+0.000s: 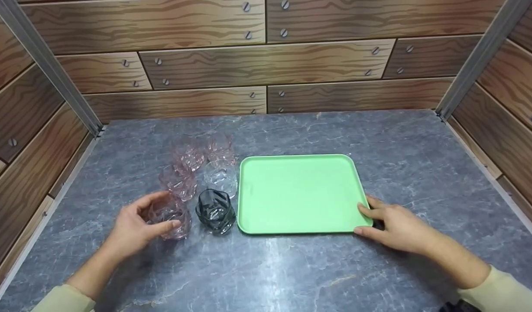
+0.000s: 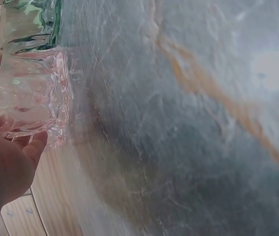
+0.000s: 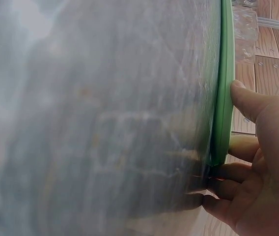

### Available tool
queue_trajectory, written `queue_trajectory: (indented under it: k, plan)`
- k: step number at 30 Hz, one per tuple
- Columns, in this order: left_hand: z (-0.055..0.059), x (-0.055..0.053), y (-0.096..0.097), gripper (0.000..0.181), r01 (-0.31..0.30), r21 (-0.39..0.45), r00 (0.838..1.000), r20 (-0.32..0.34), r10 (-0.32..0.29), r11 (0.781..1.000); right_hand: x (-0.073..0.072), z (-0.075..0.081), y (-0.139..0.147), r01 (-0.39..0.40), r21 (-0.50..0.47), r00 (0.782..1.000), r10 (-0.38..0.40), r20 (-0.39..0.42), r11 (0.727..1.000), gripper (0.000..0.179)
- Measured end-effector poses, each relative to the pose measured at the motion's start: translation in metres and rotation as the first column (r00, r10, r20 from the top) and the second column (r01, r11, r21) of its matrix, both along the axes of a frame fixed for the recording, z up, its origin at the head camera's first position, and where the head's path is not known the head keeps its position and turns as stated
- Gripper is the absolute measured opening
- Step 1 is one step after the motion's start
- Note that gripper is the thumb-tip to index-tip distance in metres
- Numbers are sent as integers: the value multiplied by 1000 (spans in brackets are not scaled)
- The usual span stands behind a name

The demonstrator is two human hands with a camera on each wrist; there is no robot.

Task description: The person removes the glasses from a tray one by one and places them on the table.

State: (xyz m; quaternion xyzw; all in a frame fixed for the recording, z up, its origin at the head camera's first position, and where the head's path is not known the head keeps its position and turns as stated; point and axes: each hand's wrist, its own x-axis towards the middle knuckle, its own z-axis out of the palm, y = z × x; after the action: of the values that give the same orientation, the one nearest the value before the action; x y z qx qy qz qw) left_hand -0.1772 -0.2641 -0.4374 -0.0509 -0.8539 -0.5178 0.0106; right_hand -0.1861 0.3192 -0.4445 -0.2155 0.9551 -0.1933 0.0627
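Observation:
Near the front left of the group, my left hand (image 1: 134, 223) holds a pink-tinted faceted glass (image 1: 176, 213), its thumb on the near side and its fingers on the far side. The left wrist view shows that pink glass (image 2: 29, 93) standing upright beside a dark one. This dark grey glass (image 1: 216, 212) stands between the held glass and a light green rectangular tray (image 1: 298, 195). At the tray's near right corner my right hand (image 1: 396, 225) grips the rim. In the right wrist view its thumb lies along the tray's edge (image 3: 224, 88), and some fingers reach low beside the corner.
Behind the held glass stand more pink glasses (image 1: 178, 184) and a clear glass (image 1: 221, 178), close to the tray's left edge. The grey marbled tabletop (image 1: 292, 273) is bounded by wood-patterned panels (image 1: 266, 65) at the back and both sides.

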Motion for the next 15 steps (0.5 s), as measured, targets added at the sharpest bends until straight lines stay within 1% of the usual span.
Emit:
queue_trajectory:
  k: [5, 8, 10, 12, 13, 15]
  plan:
    - [2, -1, -2, 82, 7, 1, 1000, 15, -7, 1000, 1, 1, -1, 2, -6, 1000, -2, -15, 1000, 79]
    - [6, -1, -4, 86, 28, -22, 1000, -5, -28, 999, -3, 4, -1, -1, -5, 1000, 1, -5, 1000, 81]
    - [11, -1, -5, 88, 25, -63, 999, -42, -28, 998, -5, 8, -1, -2, -6, 1000, 2, -2, 1000, 80]
    - [17, 0, -5, 87, 6, -110, 995, -99, -17, 994, -7, 12, -1, -4, -12, 1000, 4, -17, 1000, 79]
    - [21, 1, -4, 85, -13, -139, 991, -134, -6, 990, -8, 15, -1, 0, -16, 1000, -1, -29, 1000, 78]
    - [31, 0, -1, 82, -56, -207, 978, -209, 12, 977, -11, 20, -1, 8, -16, 998, -9, -65, 1000, 78]
